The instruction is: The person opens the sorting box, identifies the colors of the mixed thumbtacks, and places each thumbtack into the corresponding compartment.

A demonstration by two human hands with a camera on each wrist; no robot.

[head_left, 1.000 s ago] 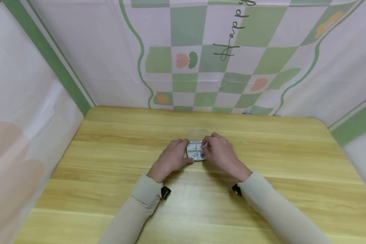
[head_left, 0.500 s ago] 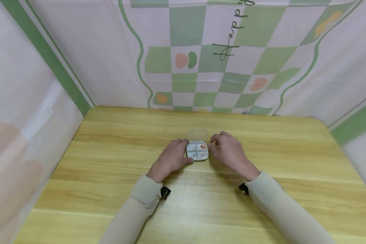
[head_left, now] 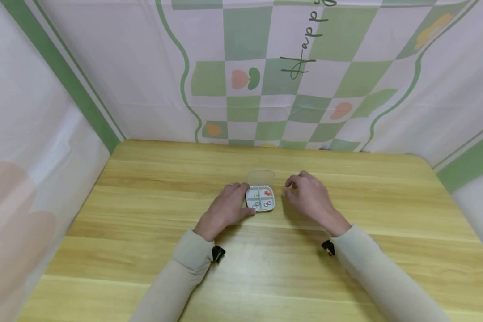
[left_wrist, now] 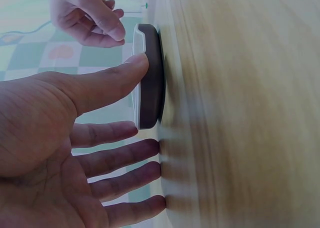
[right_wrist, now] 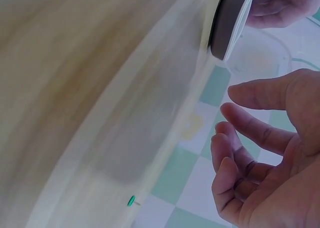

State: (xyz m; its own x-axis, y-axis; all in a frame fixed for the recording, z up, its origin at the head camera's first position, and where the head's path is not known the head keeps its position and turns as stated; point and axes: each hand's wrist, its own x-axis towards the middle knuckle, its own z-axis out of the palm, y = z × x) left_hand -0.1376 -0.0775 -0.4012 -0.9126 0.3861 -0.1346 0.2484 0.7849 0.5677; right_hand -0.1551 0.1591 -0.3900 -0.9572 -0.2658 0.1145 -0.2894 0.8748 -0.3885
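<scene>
A small jewelry box (head_left: 260, 199) with four compartments lies on the wooden table, its clear lid (head_left: 260, 177) raised at the back. Red earrings (head_left: 267, 193) sit in its far right compartment, and small ring-like pieces (head_left: 267, 204) in the near ones. Something greenish, too small to make out, is in the far left one. My left hand (head_left: 226, 208) holds the box by its left side, thumb in front and index finger behind. To the right of the box, apart from it, my right hand (head_left: 311, 197) hovers with fingers loosely bent and nothing visible between them.
A tiny green stud earring (right_wrist: 131, 201) with a thin pin lies on the table; in the head view the right hand hides its spot. The wooden tabletop (head_left: 165, 179) reaches back to a hanging checked cloth (head_left: 245, 107), with more cloth at both sides.
My right hand has drawn back to the right from the box's far right compartment, and red earrings now show there. My left hand and the box have stayed in place.
</scene>
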